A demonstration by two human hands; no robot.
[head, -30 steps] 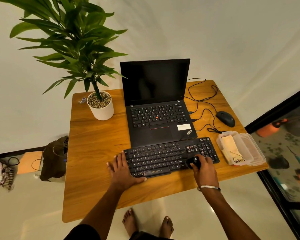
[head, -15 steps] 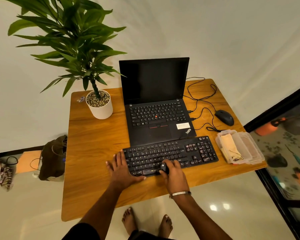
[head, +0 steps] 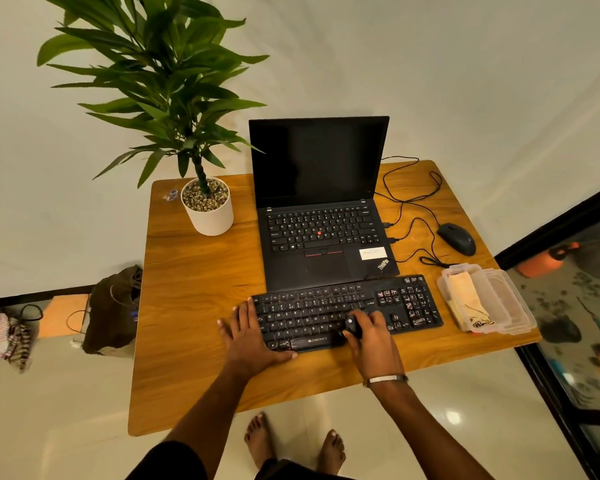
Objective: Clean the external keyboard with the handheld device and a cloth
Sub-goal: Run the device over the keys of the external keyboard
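A black external keyboard [head: 329, 306] lies on the wooden table [head: 194, 306] in front of an open black laptop [head: 321, 216]. My left hand [head: 250, 336] rests flat at the keyboard's left end, fingers spread, thumb along the front edge. My right hand [head: 369, 336] grips a small black handheld device [head: 352, 326] over the middle keys, near the front rows. A beige cloth [head: 466, 297] lies folded in a clear plastic box [head: 506, 306] to the right of the keyboard.
A potted plant in a white pot [head: 210, 216] stands at the table's back left. A black mouse [head: 457, 238] with looping cables [head: 413, 216] sits at the back right. A dark bag [head: 113, 310] leans on the floor left of the table. My bare feet show below the front edge.
My right hand with the device swept left from the keyboard's right side to the space bar area, then came back slightly right. The left hand has stayed in place.
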